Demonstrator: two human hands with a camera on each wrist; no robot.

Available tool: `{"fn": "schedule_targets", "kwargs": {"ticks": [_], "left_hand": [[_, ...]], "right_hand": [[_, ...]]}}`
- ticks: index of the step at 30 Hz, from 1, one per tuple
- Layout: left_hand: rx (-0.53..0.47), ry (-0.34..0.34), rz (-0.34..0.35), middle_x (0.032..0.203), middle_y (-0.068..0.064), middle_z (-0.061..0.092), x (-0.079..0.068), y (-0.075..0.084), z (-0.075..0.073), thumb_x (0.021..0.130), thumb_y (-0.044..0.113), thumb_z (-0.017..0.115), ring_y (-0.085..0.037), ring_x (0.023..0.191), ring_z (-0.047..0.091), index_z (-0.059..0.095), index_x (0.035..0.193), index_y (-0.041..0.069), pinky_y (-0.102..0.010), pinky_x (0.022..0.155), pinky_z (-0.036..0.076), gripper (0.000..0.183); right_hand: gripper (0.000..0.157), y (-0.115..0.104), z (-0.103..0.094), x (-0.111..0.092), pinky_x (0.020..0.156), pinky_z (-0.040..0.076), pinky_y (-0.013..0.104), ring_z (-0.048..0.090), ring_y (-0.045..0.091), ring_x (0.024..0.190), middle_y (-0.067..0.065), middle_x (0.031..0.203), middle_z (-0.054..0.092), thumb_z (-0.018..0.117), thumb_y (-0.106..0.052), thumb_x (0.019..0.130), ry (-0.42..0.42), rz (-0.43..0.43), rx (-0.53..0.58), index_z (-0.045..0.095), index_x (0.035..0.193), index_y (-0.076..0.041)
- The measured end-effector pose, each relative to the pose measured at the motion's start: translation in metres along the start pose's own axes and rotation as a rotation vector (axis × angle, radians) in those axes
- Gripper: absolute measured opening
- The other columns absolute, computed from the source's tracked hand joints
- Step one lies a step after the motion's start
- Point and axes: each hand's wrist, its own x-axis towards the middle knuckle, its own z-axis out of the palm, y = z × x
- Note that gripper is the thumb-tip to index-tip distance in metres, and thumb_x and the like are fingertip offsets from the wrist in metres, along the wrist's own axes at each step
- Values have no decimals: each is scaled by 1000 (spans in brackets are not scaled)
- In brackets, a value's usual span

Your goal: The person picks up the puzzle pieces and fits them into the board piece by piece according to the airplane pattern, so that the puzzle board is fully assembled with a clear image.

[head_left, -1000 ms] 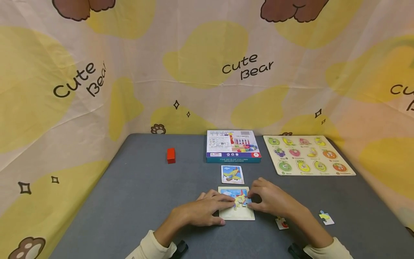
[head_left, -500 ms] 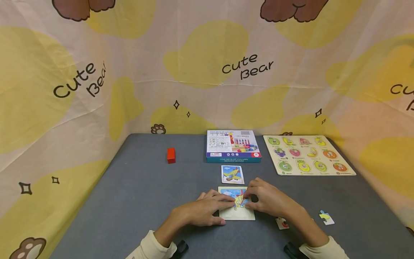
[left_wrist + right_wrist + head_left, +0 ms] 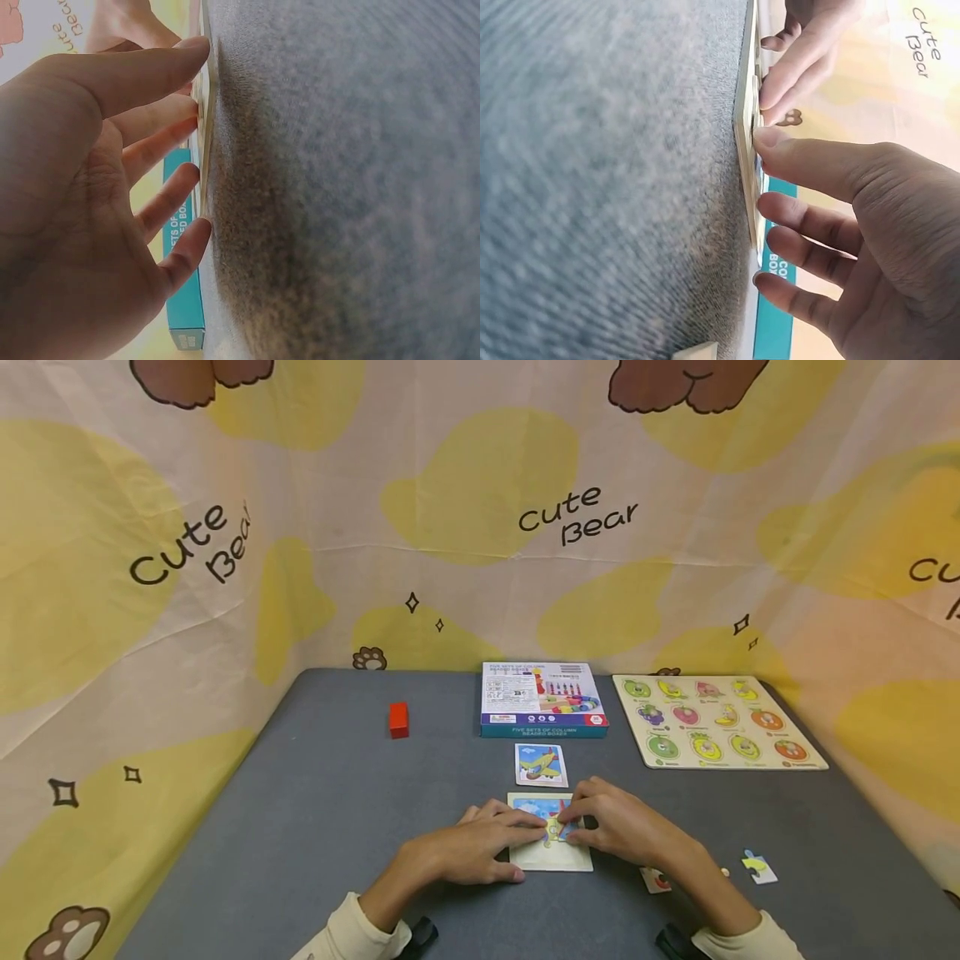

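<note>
A wooden puzzle board (image 3: 551,860) lies on the grey table, its upper part covered by joined pieces of an airplane picture. My left hand (image 3: 480,842) rests on its left side, fingers stretched over the pieces and thumb by the near left corner. With thumb and fingertips, my right hand (image 3: 630,818) pinches a blue puzzle piece (image 3: 567,832) at the right of the picture, largely hidden by the fingers. Both wrist views show the fingertips of the left hand (image 3: 97,172) and right hand (image 3: 885,232) at the board's level. Just beyond lies an airplane picture card (image 3: 541,765).
Loose puzzle pieces lie at right, one in the open (image 3: 760,867), another partly under the right forearm (image 3: 656,881). Farther back are a red block (image 3: 398,721), a boxed bead set (image 3: 543,700) and a fruit board (image 3: 720,722). A printed cloth (image 3: 480,510) hangs behind.
My right hand has shifted slightly left with the blue piece, which now sits closer against the other pieces. The left hand has stayed in place on the board.
</note>
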Motion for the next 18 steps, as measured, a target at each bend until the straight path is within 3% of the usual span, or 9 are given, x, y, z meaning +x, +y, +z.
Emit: {"fn": "schedule_targets", "kwargs": {"ticks": [8,18], "left_hand": [[7,3,6,166,13,40,1,0,0,105,41,65,-17,144,38,44,163,29,-37,105,38,63],[21,4,-4,166,13,40,0,0,1,104,42,66,-18,144,38,45,162,32,-38,106,38,63]], "right_hand": [[16,2,1,0,83,53,35,55,6,95,-13,100,63,81,-27,96,15,-5,-7,84,111,-24],[21,3,-1,-1,85,53,39,57,9,97,-13,101,64,83,-26,93,24,74,-3,81,114,-22]]}}
